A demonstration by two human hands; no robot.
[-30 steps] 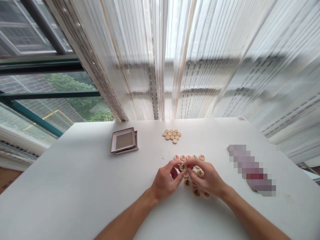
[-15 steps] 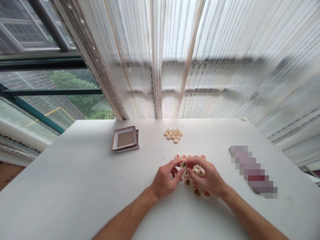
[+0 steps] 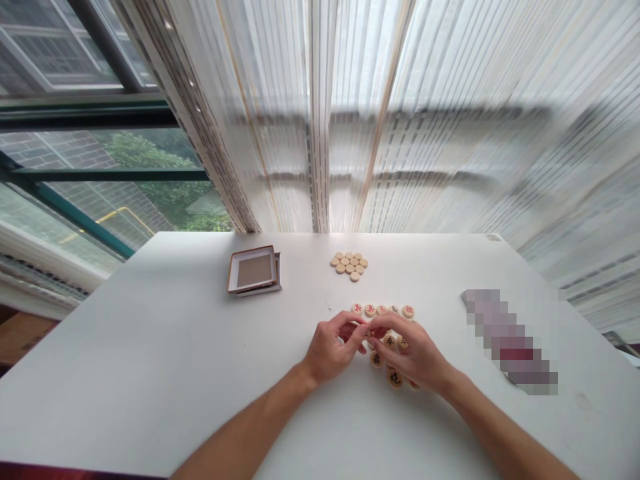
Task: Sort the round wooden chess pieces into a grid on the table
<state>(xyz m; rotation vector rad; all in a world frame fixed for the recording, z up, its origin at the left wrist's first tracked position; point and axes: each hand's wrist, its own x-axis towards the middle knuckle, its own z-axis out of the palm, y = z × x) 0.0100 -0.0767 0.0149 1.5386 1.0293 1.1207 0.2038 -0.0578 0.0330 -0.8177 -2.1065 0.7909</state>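
Observation:
Round wooden chess pieces (image 3: 384,311) with red and black characters lie face up in a loose group on the white table (image 3: 165,360). My left hand (image 3: 333,347) and my right hand (image 3: 407,353) meet above this group, fingertips pinched together. What they hold between them is hidden now. Other marked pieces, such as one black-lettered piece (image 3: 395,379), show under and beside my right hand. Farther back lies a tight cluster of blank-faced pieces (image 3: 349,265).
A shallow cardboard box with its lid (image 3: 254,272) sits at the back left of the table. A blurred flat object (image 3: 510,337) lies to the right. Striped sheer curtains and a window stand behind the far table edge.
The black-lettered piece seen pinched between both hands earlier is no longer visible between the fingertips. Both hands stay together over the group; the view has shifted slightly.

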